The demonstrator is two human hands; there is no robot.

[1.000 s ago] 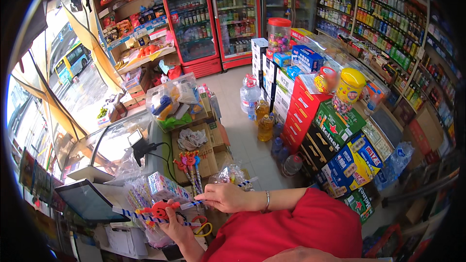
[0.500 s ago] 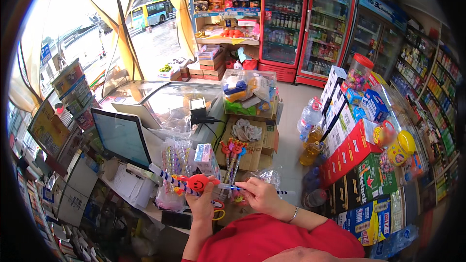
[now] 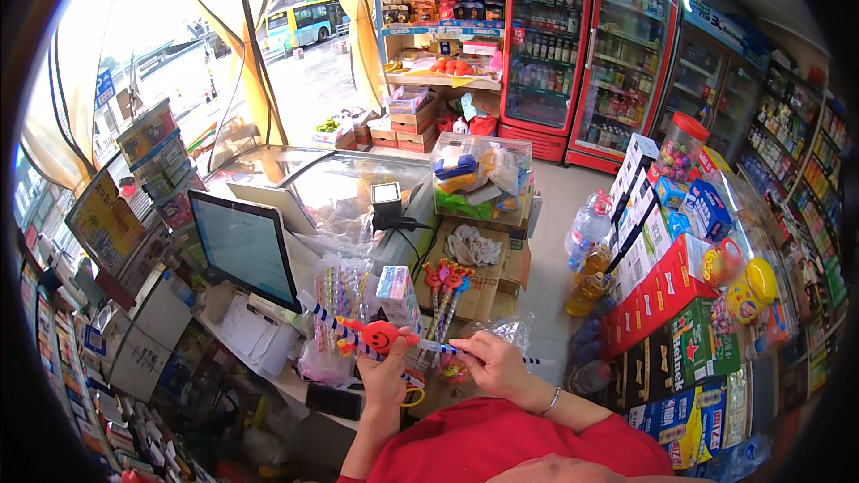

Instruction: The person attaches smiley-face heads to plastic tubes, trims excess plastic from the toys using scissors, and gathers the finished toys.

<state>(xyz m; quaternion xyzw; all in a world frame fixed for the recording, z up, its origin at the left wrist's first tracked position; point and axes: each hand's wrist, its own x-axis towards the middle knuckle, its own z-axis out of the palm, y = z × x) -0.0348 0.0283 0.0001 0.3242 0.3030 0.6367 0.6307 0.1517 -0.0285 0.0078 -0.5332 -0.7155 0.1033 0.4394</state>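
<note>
Both my hands are on a blue-and-white striped stick that carries a red smiley-face figure. My left hand is closed around it just below the red face. At the stick's right part, the fingertips of my right hand pinch it, and a striped end sticks out beyond them. Several similar sticks with colourful figure heads lie just past my hands. A plastic-wrapped bundle of patterned sticks stands to the left, beside a small box.
A monitor and a dark phone are on the left counter. A yellow scissors handle shows below my left hand. Ahead is a clear bin of packages. Stacked cartons and candy jars line the right.
The view has turned slightly left, so the whole scene sits further right. Both hands keep hold of the striped stick, with little change in their grip.
</note>
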